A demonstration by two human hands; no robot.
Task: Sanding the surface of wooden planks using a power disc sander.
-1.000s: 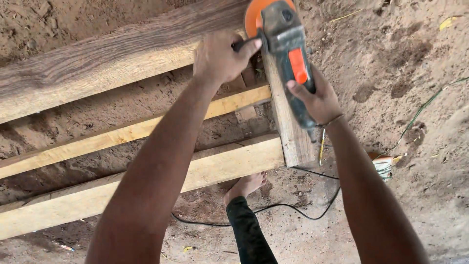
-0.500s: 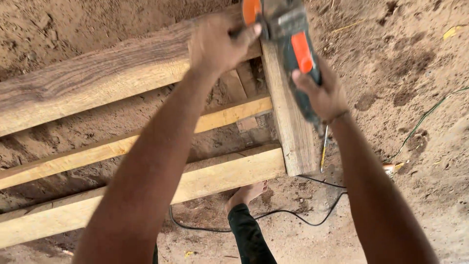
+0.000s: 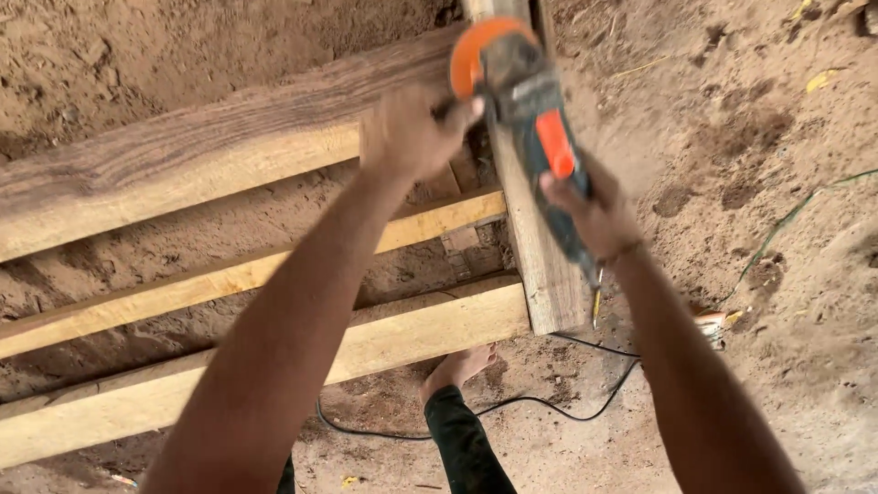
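Observation:
I hold an angle grinder [image 3: 530, 128] with a grey-green body, an orange switch and an orange disc guard over a wooden frame. My left hand [image 3: 412, 133] grips its side handle at the left. My right hand [image 3: 594, 206] is closed round the rear of its body. The disc end sits over the upright cross plank [image 3: 540, 247], near where that plank meets the wide weathered top board [image 3: 183, 155]. Two paler rails [image 3: 229, 265] run leftward below it.
Sandy ground lies all around the frame. A black power cable [image 3: 512, 402] curls on the sand by my bare foot [image 3: 457, 366]. A thin green wire [image 3: 777, 229] runs at the right, with a small orange and white object [image 3: 713, 322] by it.
The grinder and both hands have shifted slightly down and back along the cross plank after moving up half a second ago. Both grips are unchanged.

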